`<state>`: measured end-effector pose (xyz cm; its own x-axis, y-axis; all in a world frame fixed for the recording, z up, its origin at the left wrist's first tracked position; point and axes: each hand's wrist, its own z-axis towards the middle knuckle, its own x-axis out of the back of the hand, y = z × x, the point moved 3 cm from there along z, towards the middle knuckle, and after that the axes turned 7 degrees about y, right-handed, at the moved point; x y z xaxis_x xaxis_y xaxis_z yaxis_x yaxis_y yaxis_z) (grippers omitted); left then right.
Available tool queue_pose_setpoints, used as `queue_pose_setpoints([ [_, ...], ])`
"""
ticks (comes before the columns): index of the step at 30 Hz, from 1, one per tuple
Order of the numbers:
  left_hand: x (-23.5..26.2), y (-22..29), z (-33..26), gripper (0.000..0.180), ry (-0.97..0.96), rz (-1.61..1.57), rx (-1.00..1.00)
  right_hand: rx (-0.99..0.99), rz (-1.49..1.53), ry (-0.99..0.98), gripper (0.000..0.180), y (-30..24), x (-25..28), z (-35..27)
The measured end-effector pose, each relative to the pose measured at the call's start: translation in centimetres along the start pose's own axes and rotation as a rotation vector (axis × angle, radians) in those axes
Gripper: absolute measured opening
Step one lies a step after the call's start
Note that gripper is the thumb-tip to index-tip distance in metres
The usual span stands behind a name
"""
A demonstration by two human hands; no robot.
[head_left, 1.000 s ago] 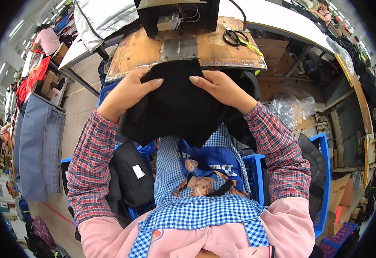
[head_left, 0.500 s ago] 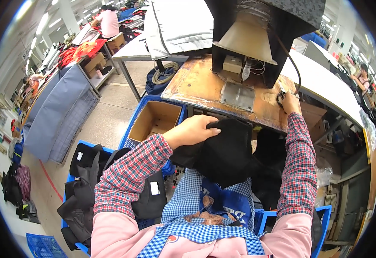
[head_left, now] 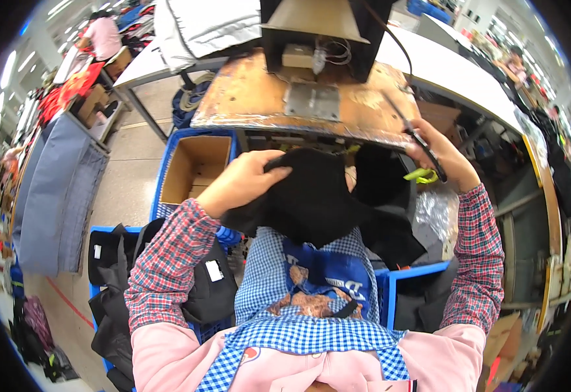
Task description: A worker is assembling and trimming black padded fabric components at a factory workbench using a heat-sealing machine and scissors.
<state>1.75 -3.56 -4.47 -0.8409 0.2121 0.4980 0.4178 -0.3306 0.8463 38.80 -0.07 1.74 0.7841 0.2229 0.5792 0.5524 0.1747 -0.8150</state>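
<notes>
My left hand (head_left: 243, 181) is closed on the upper left edge of a black fabric piece (head_left: 311, 196), thumb on top. The cloth hangs over my lap, in front of the wooden worktable (head_left: 233, 98), and a further black part reaches to the right. My right hand (head_left: 445, 157) is closed round the dark handles of a pair of scissors (head_left: 422, 144), off the table's right front edge. The blades point up and to the left, over the tabletop. A yellow-green item (head_left: 420, 175) shows just below the scissors; its kind is unclear.
A machine with a dark housing (head_left: 380, 39) stands over a metal plate (head_left: 313, 101) on the worktable. To the left are a cardboard-lined blue crate (head_left: 158, 176) and black pieces (head_left: 112, 287) in another blue crate. A blue bin (head_left: 422, 269) with dark fabric stands at my right.
My right hand has lifted the scissors off the tabletop and brought them nearer and lower. My left hand still grips the black fabric. The whole view has shifted, with the table now further left.
</notes>
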Motion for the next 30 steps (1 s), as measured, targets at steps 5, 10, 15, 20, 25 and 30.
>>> queue_pose_setpoints([
  [5,0.5,1.2,-0.3,0.031,0.002,0.031,0.017,0.324,-0.361,-0.144,0.07,-3.2,-2.3,-0.8],
  [10,0.6,0.7,-0.7,0.029,0.024,0.04,0.019,0.353,-0.479,-0.173,0.07,-5.1,-3.8,-0.7],
  [15,0.8,1.0,-0.6,0.029,0.004,-0.011,0.036,0.457,-0.524,-0.16,0.069,-5.7,-4.4,-0.6],
  [20,0.9,1.1,-0.5,0.029,0.003,-0.052,0.049,0.407,-0.529,-0.163,0.067,-6.8,-4.4,-0.4],
  [25,1.0,1.2,-0.5,0.028,-0.012,-0.002,0.042,0.55,-0.561,-0.115,0.067,-6.4,-4.4,-0.3],
  [30,1.0,1.4,-0.5,0.028,-0.018,-0.013,0.055,0.457,-0.55,-0.16,0.066,-6.7,-4.4,-0.4],
])
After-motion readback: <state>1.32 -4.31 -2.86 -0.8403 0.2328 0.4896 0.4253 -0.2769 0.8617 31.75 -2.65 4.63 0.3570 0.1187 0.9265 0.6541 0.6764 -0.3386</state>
